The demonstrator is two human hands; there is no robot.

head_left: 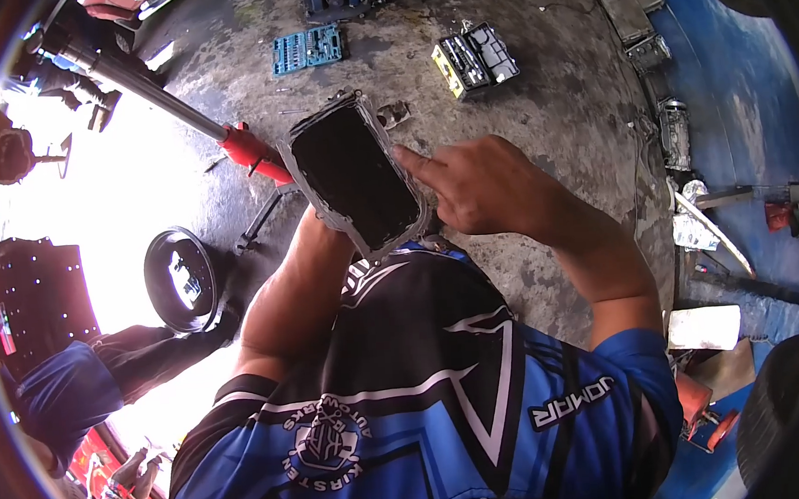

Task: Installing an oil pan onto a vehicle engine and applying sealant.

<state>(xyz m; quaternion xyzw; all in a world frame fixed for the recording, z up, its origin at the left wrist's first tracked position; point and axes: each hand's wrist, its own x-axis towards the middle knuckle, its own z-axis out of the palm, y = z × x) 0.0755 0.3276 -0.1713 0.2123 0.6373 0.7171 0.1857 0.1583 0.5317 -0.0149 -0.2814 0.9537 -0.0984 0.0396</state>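
Note:
A rectangular metal pan [352, 176] with a dark interior and grey paste along its rim is held up at the centre. My left hand [326, 219] supports it from underneath, most of its fingers hidden behind it. At the pan's right rim, my right hand [473, 185] touches the grey paste with its extended index finger; the other fingers are curled, with nothing visible in them.
A red jack with a long bar [245, 147] lies upper left, above a black round drain pan [182, 278]. An open blue socket case [307, 48] and a toolbox [475, 60] sit beyond. Another person's legs [150, 356] reach in from the left. Metal parts [673, 137] line the right.

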